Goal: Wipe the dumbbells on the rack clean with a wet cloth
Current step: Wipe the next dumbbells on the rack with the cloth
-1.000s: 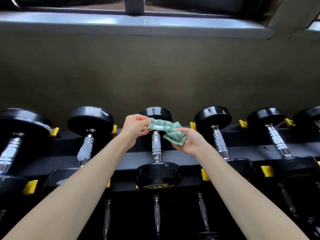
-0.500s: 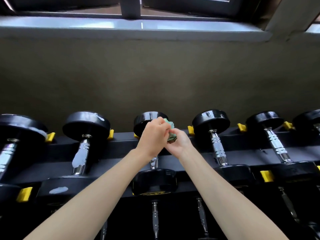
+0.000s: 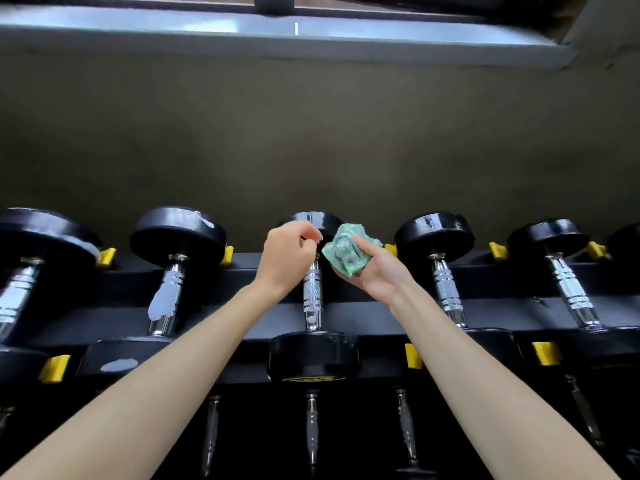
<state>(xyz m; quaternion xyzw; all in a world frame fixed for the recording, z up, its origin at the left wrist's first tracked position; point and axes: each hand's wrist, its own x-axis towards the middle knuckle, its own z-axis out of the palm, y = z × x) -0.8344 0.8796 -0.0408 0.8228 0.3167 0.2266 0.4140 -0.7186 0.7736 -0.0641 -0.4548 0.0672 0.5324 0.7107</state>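
Observation:
A bunched green cloth lies in my right hand, whose thumb and fingers hold it just right of the middle dumbbell. My left hand hovers in front of that dumbbell's far head with its fingers curled and nothing in them, a short gap from the cloth. The middle dumbbell has black heads and a chrome knurled handle with a small white smear low on it. The dumbbell to its left carries pale smears on its handle and both heads.
Several black dumbbells sit in a row on a black rack with yellow stops. A lower tier of dumbbell handles shows underneath. A dark wall and a window ledge rise behind the rack.
Both hands stretched the cloth, then pressed together over it. Now my left hand has let go and drawn left, leaving the cloth bunched in my right hand.

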